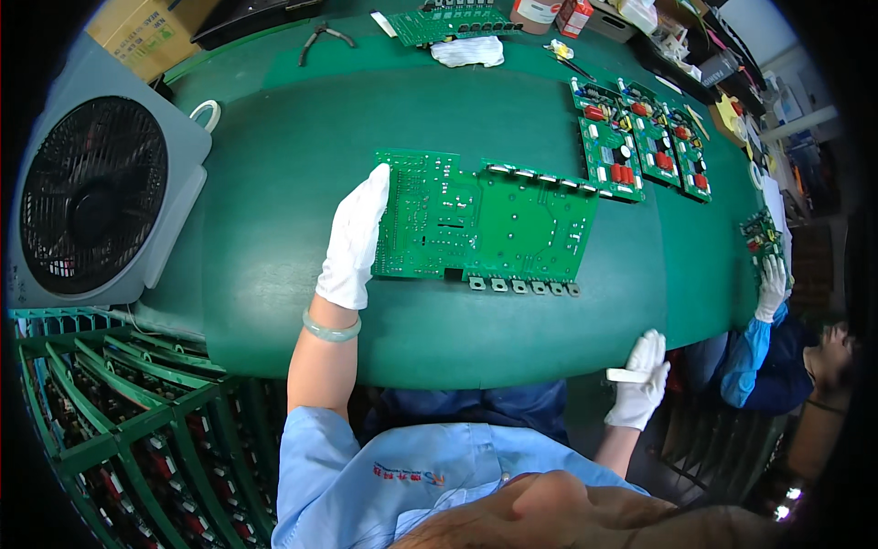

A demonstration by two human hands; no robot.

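Observation:
A large green circuit board (530,229) is in front of me on the green table, its soldered side facing up. Metal tabs stick out along its near edge. At the board's left edge, my left hand (357,233) in a white glove grips it with straight fingers pressed together; the thumb is hidden. My right hand (638,384), also gloved, is off the near right edge of the table, away from the board. Its fingers are closed around a short white stick-like tool (626,375), whose kind I cannot make out.
A grey box fan (96,192) stands left, above green racks (119,393) of boards. Several populated boards (611,151) lie at the right. Pliers (322,41), a white cloth (468,52) and another board (448,26) are at the back. A co-worker's gloved hand (771,285) touches a board far right.

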